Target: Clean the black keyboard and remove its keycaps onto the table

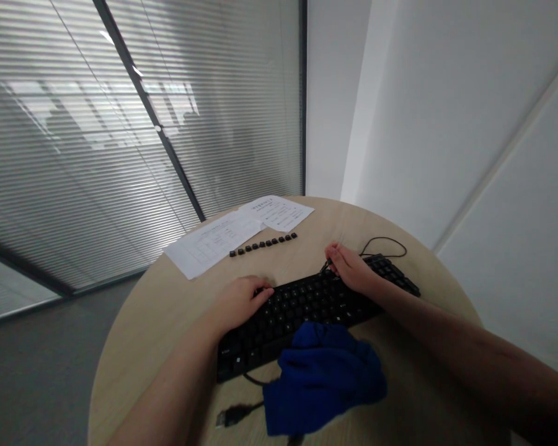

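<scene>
A black keyboard (pixel 283 316) lies at a slant across the round table. My left hand (pixel 244 302) grips its far edge toward the left, with the thumb lying over the keys and the other fingers curled behind. Over the far edge, right of the middle, my right hand (pixel 348 266) is closed in a pinch. A thin dark piece sticks out below its fingertips, close to the top row of keys; its kind is too small to tell. Beyond the keyboard, several loose black keycaps (pixel 262 244) stand in a slanting row.
A crumpled blue cloth (pixel 325 378) overlaps the keyboard's near edge. Beside it lies a USB plug (pixel 230 415) on a black cable. Printed papers (pixel 218 238) rest at the table's far left. A cable loop (pixel 390 239) lies behind the keyboard. Glass with blinds and a white wall surround the table (pixel 134 334).
</scene>
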Demonstrator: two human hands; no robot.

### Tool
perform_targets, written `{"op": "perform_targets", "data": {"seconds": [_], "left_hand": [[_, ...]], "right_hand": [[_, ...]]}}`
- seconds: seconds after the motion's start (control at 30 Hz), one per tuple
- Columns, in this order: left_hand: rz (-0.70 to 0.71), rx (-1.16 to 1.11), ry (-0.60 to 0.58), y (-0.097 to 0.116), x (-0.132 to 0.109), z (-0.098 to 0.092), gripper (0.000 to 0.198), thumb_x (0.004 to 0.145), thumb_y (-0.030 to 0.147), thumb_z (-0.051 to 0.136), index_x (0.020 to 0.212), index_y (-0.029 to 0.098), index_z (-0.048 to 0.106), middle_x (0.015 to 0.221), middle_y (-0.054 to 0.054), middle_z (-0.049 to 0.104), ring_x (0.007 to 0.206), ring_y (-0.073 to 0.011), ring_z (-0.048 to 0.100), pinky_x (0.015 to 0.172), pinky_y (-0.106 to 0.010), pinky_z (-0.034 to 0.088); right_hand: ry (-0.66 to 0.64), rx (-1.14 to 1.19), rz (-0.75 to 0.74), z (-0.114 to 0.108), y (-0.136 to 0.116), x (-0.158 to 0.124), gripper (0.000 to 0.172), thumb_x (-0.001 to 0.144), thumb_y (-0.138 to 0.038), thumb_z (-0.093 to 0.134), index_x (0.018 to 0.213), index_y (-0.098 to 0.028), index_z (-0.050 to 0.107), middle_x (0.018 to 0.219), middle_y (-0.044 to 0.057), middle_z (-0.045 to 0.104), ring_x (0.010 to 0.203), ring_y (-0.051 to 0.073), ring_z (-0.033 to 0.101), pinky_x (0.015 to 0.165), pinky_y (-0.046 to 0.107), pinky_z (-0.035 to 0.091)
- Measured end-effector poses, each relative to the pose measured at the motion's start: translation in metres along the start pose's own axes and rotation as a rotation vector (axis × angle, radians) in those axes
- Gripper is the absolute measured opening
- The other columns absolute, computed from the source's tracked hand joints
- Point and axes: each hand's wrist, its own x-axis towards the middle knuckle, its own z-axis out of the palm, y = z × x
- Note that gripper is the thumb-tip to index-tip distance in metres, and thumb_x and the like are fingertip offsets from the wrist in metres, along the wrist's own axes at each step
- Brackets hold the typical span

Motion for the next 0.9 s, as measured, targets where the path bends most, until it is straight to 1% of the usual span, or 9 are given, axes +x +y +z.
{"op": "perform_targets", "data": {"seconds": [0.13,0.33,0.43,0.57,0.77,0.9], "left_hand": [[0.012,0.007,-0.009,-0.001,0.0,0.001,0.035,0.096,0.042,0.042,0.098,0.021,0.071,0.097,-0.006,0.073,0.09,-0.0217,0.066,0.082,-0.033,0.049],[0.007,0.005,-0.006,0.0,0.0,0.001,0.036,0.097,0.041,0.041,0.096,0.021,0.071,0.096,-0.006,0.072,0.09,-0.0217,0.065,0.082,-0.033,0.048],[0.012,0.008,-0.004,-0.002,0.001,0.002,0.036,0.097,0.041,0.041,0.097,0.021,0.07,0.096,-0.006,0.072,0.089,-0.0216,0.065,0.082,-0.033,0.048],[0.018,0.004,-0.003,-0.003,0.001,0.004,0.037,0.097,0.043,0.041,0.096,0.021,0.07,0.095,-0.006,0.072,0.089,-0.0212,0.065,0.082,-0.033,0.048],[0.002,-0.003,-0.003,-0.002,0.001,0.003,0.035,0.097,0.042,0.042,0.096,0.021,0.07,0.096,-0.006,0.072,0.09,-0.0215,0.065,0.082,-0.033,0.048],[0.01,-0.039,0.005,-0.003,0.001,0.004,0.032,0.096,0.04,0.043,0.099,0.021,0.069,0.099,-0.005,0.072,0.092,-0.0217,0.065,0.084,-0.034,0.048]], "right_hand": [[-0.013,-0.034,0.006,0.002,-0.005,0.005,0.041,0.097,-0.059,0.035,0.077,-0.024,0.045,0.06,-0.002,0.052,0.056,0.016,0.051,0.056,0.028,0.039],[-0.002,-0.03,0.048,0.006,-0.006,0.01,0.032,0.098,-0.046,0.035,0.076,-0.024,0.044,0.056,-0.003,0.049,0.053,0.015,0.048,0.054,0.028,0.037],[-0.017,0.001,0.085,0.007,-0.004,0.011,0.031,0.099,-0.04,0.031,0.075,-0.024,0.043,0.055,-0.004,0.048,0.05,0.014,0.047,0.054,0.028,0.037],[-0.02,0.015,0.109,0.006,-0.002,0.013,0.031,0.099,-0.038,0.03,0.074,-0.024,0.042,0.052,-0.005,0.047,0.047,0.014,0.045,0.054,0.028,0.036],[-0.042,-0.06,0.097,0.005,-0.002,0.019,0.033,0.1,-0.036,0.029,0.071,-0.024,0.041,0.05,-0.004,0.048,0.05,0.015,0.047,0.057,0.029,0.036],[-0.072,-0.096,0.095,0.004,-0.005,0.023,0.034,0.099,-0.031,0.029,0.068,-0.024,0.04,0.048,-0.004,0.045,0.049,0.015,0.045,0.057,0.029,0.034]]}}
